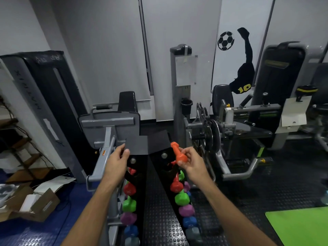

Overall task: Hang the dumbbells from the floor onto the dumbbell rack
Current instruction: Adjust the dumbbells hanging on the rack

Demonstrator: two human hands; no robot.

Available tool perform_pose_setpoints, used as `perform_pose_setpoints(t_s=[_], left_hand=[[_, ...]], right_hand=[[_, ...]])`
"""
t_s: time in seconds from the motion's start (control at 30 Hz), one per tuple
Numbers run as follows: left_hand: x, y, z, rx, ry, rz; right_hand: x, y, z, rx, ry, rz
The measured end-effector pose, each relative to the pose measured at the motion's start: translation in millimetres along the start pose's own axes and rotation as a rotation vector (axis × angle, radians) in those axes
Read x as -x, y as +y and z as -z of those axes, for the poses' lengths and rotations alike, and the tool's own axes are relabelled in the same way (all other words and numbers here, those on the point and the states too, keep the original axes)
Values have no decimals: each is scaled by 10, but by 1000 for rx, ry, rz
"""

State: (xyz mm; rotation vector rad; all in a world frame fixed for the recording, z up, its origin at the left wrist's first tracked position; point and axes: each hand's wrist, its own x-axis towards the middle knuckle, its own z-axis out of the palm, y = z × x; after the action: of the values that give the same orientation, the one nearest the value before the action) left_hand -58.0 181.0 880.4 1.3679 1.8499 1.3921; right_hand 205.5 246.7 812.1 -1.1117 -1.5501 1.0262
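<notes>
small orange dumbbell [178, 152] up at the top of the black dumbbell rack [142, 148]

right hand [190, 161] pinches the little orange one by its handle, tilted, just above the top right pegs. left hand [117, 159] grips the rack's top edge, fingers curled over it. both sides of the rack are already loaded going down: red [130, 189], green [129, 205], purple [128, 218], blue [131, 231] on the left, same sort of colours on the right.
</notes>
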Motion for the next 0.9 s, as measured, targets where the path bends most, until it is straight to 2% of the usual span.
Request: perform_pose_setpoints(t_s=[0.33, 0.7, 0.9], left_hand=[[166, 183, -119, -233, 61, -47], [284, 285, -137, -221, 49, 29], [270, 261, -120, -269, 36, 30]], right_hand=[[-11, 195, -224, -8, 117, 57], [-121, 336, -473, 203, -105, 92], [-110, 346, -442, 156, -101, 85]])
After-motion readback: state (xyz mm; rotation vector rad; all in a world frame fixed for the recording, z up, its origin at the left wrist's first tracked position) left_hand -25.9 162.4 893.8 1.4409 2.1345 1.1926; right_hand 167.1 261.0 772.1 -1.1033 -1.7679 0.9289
